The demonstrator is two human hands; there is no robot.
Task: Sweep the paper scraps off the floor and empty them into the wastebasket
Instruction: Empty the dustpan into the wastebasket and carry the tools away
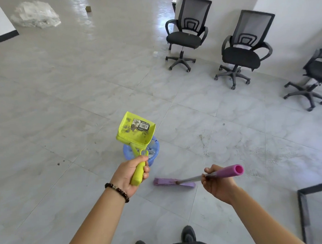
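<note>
My left hand (130, 172) grips the handle of a yellow-green dustpan (136, 130), raised over a small blue wastebasket (154, 150) on the floor. The pan is dirty and carries a barcode label; no loose scraps show in it. White crumpled scraps lie inside the wastebasket. My right hand (215, 182) holds the broom handle (223, 171) near its pink end. The purple broom head (174, 183) rests on the grey tiled floor (61, 109) between my hands, just right of the wastebasket.
Three black office chairs stand at the right: one (186, 35) far, one (243, 52) nearer, one (316, 78) at the edge. A heap of clear plastic (36, 15) lies far left. A black frame (305, 207) stands at lower right. Dirt smudges (204, 138) mark the tiles.
</note>
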